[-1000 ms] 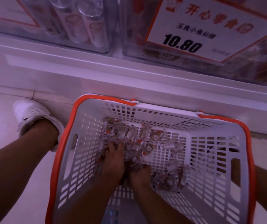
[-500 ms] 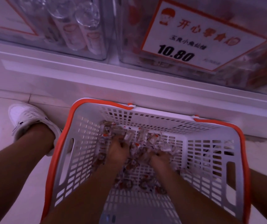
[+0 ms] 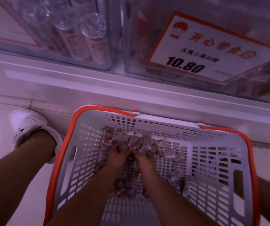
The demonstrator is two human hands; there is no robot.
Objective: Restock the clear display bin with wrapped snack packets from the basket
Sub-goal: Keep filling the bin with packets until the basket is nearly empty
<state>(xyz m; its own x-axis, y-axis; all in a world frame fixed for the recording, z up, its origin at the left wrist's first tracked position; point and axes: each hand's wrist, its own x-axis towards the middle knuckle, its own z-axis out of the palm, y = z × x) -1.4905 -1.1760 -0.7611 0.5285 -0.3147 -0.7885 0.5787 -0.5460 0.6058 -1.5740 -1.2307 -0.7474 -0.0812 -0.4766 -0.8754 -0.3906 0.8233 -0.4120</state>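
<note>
A white slotted basket with an orange rim (image 3: pixel 62 154) stands on the floor against the shelf base. Several small clear-wrapped snack packets (image 3: pixel 168 154) lie scattered across its bottom. My left hand (image 3: pixel 115 156) and my right hand (image 3: pixel 145 162) are side by side deep in the basket, fingers curled around a bunch of packets (image 3: pixel 136 141) gathered between them. The clear display bin (image 3: pixel 180 38) with a 10.80 price card sits on the shelf above, with a few packets dimly visible inside.
A second clear bin (image 3: pixel 75 38) at the upper left holds several clear tubes. The white shelf ledge (image 3: pixel 98 85) overhangs the basket's far side. My white shoe (image 3: pixel 28 124) stands left of the basket on the tiled floor.
Both hands slid from the basket's middle toward its far wall, then drew together, scooping packets into a bunch between them. The view tilted up toward the bins.
</note>
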